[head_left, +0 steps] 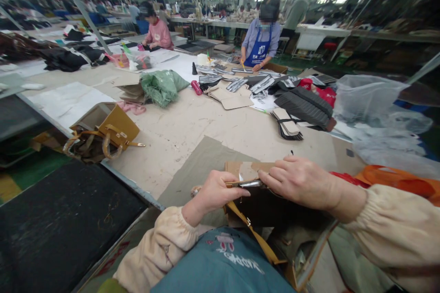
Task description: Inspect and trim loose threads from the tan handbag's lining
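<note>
At the near table edge, a tan handbag (247, 168) lies with its dark opening facing me. My left hand (216, 190) pinches the bag's rim between thumb and fingers. Just to the right, my right hand (299, 181) is closed on the same rim, its fingertips pressed down. Between the two hands a shiny pale strip (250, 184) shows along the edge; its kind is unclear. From the rim a mustard strap (256, 233) with a small metal fitting hangs towards my teal apron (223, 265). The bag's inside is mostly in shadow.
A mustard handbag (118, 126) sits at the table's left edge. Further back are a green sack (163, 86), a pink spool (196, 87), tan panels (232, 96) and bundled dark pieces (304, 105). Clear plastic bags (371, 100) lie right. Two co-workers work across the table.
</note>
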Available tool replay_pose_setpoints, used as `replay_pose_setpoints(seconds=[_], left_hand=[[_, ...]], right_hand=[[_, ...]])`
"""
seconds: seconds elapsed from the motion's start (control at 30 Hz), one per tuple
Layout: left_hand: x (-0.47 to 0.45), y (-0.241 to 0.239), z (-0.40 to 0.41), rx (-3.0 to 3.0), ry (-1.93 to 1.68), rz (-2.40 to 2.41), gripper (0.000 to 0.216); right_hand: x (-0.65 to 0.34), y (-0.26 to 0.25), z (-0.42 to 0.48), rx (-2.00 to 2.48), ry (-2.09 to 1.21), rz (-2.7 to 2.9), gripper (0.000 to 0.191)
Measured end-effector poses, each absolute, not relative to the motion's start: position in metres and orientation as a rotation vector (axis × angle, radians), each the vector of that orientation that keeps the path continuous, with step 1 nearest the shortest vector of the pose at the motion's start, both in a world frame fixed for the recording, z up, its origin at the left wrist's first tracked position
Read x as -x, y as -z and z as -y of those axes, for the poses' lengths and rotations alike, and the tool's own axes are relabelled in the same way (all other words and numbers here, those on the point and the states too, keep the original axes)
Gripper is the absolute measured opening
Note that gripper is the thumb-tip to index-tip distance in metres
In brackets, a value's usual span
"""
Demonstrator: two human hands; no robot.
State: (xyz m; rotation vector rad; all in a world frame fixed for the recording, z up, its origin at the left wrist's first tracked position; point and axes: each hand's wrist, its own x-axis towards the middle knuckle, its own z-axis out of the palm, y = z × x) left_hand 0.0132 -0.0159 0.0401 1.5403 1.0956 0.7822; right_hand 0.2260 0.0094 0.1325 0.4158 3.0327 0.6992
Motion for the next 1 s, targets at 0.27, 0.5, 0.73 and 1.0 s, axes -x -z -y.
replay_pose_setpoints(seconds=[0.27, 0.5, 0.73, 1.0], left_hand=[[-0.0138, -0.0358, 0.0161, -1.556, -0.782, -1.095, 0.034], [-0.0141, -0.0387, 0.0165, -1.566, -0.781, -1.138, 0.035], [-0.0150, -0.0385, 0.0167, -1.577, -0.768, -1.143, 0.036], [-0.0153, -0.0382, 0.0166, -1.558, -0.758, -1.120, 0.034]], right_hand=[[-0.2278, -0.1315, -0.0080, -0.445, -0.698, -3.007, 0.017], [-0.2274, -0.1331, -0.0089, -0.455, -0.672, -3.009, 0.014], [-0.2258, -0.1323, -0.0097, -0.413, -0.679, -3.050, 0.017], [-0.2248, -0.1322, -0.0097, -0.415, -0.668, -3.015, 0.019]])
